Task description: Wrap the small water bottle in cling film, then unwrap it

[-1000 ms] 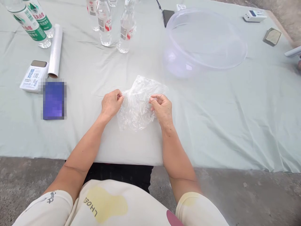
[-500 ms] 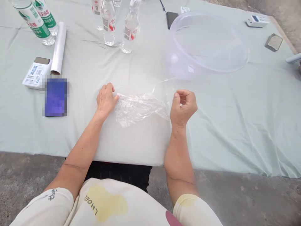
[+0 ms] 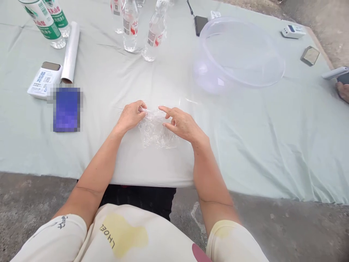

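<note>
A crumpled piece of clear plastic film (image 3: 156, 134) lies on the cloth-covered table in front of me. My left hand (image 3: 132, 115) pinches its upper left corner between thumb and fingers. Over the film's right side is my right hand (image 3: 181, 123), its thumb and forefinger apart and pointing left toward the left hand. Whether the right fingers touch the film is hard to see. A thin clear strip (image 3: 191, 101) shows on the cloth just beyond the right hand.
A clear plastic basin (image 3: 242, 83) stands far right of centre. Clear bottles (image 3: 154, 40), green-labelled water bottles (image 3: 49, 31), a film roll (image 3: 71, 54), a white box (image 3: 45, 80) and a blurred purple-blue rectangle (image 3: 67, 111) are around. Another person's hand (image 3: 343, 90) shows at right.
My right hand has moved left, from the film's right end to near my left hand, and its fingers have opened. The film is bunched narrower. Another person's hand has come into view at right.
</note>
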### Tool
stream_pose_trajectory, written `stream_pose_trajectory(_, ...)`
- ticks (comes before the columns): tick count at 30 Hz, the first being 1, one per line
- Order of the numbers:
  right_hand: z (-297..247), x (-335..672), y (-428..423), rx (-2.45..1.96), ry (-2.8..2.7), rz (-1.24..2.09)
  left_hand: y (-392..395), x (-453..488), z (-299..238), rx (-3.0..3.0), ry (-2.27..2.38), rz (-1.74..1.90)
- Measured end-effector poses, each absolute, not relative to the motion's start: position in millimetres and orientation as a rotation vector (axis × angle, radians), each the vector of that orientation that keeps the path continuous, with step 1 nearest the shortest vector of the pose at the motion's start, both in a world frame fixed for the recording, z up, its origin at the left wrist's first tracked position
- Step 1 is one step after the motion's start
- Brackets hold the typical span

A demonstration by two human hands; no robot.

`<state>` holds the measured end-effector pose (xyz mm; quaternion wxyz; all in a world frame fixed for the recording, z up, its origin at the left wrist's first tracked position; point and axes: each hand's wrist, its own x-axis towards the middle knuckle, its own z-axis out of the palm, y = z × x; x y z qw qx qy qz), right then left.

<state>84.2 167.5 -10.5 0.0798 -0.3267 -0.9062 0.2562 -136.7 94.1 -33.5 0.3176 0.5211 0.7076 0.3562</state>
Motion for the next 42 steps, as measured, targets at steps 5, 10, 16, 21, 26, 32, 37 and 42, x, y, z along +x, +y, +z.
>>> stream_pose_trajectory(5,-15,60,192,-1.162,-2.77,0.666,90,-143,-24,1.469,2.011,0.949)
stream_pose_trajectory(10,-18,36,202,-1.256,-2.925,0.559,88,-129,-12,1.802,1.718,1.337)
stream_pose_trajectory(16,-6,32,199,-1.324,-3.026,0.537,85,-124,-15,2.021,1.737,0.43)
stream_pose_trajectory(21,-4,73,181,-1.199,-2.934,0.587,82,-138,-19,1.941,1.791,0.231)
stream_pose_trajectory(26,-25,135,161,-1.039,-3.02,0.535,80,-141,-16,1.952,1.769,0.125)
stream_pose_trajectory(32,-26,204,167,-1.27,-3.108,0.516,81,-139,-17,1.934,1.786,-0.031)
stream_pose_trajectory(37,13,213,172,-1.459,-2.902,0.437,83,-141,-20,1.989,1.787,-0.115)
stream_pose_trajectory(42,25,137,150,-1.146,-2.742,0.733,81,-140,-16,2.018,1.843,-0.196)
